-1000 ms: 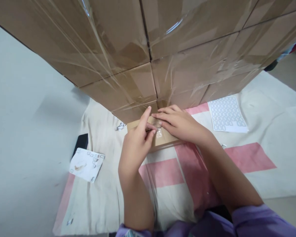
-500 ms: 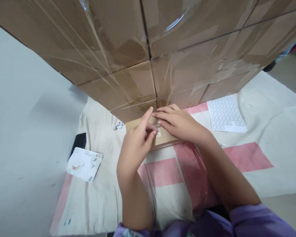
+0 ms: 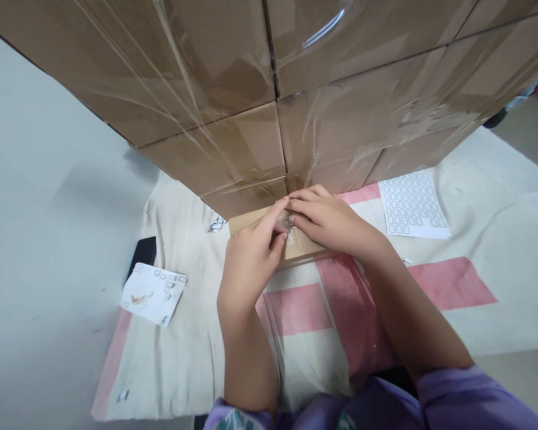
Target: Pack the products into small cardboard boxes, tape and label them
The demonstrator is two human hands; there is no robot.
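Note:
A flat brown cardboard box (image 3: 302, 249) lies on the cloth, right in front of the stacked cartons. On its top a small piece of clear tape (image 3: 290, 236) glints between my hands. My left hand (image 3: 254, 254) bends over the left part of the box, its index finger stretched forward and its thumb drawn in against the curled fingers beside the tape. What those fingers pinch, if anything, is hidden. Palm down, my right hand (image 3: 325, 221) rests on the right part of the box with its fingers extended toward the left hand. The two hands' fingertips almost meet.
A wall of taped cartons (image 3: 336, 125) rises just beyond the box. A sticker sheet (image 3: 412, 203) lies to the right, and a mostly bare sheet (image 3: 155, 294) to the left beside a black object (image 3: 142, 254). Crumpled shiny scraps (image 3: 216, 224) lie near the box's left corner.
My left hand has shifted slightly right and its index finger has lowered toward my right hand's fingertips. The right hand stays on the box, and the view has tilted slightly.

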